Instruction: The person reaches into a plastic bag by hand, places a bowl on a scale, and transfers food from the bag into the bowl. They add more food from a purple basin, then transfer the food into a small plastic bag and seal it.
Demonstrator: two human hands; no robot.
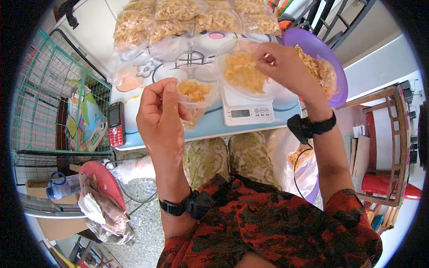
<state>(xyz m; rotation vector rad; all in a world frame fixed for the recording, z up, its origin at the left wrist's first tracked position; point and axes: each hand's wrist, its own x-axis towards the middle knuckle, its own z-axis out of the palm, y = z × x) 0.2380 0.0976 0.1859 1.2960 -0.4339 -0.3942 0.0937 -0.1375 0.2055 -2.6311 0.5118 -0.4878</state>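
My left hand (160, 111) pinches the edge of a clear plastic bag (203, 107) with its thumb and fingers. Yellow flaky pieces (194, 90) lie inside the bag. Over the right side of a clear bowl (221, 67) is my right hand (286, 69), its fingers curled together; whether anything is between them is hidden. More yellow flaky pieces (243, 73) fill part of the bowl. The bowl sits on a white digital kitchen scale (230, 105), whose display is too small to read.
Filled clear bags (176, 20) are stacked along the table's back. A purple basin (340, 76) with more flakes stands at the right. A red mobile phone (116, 129) lies on the table's left edge, near a green wire cage (49, 98).
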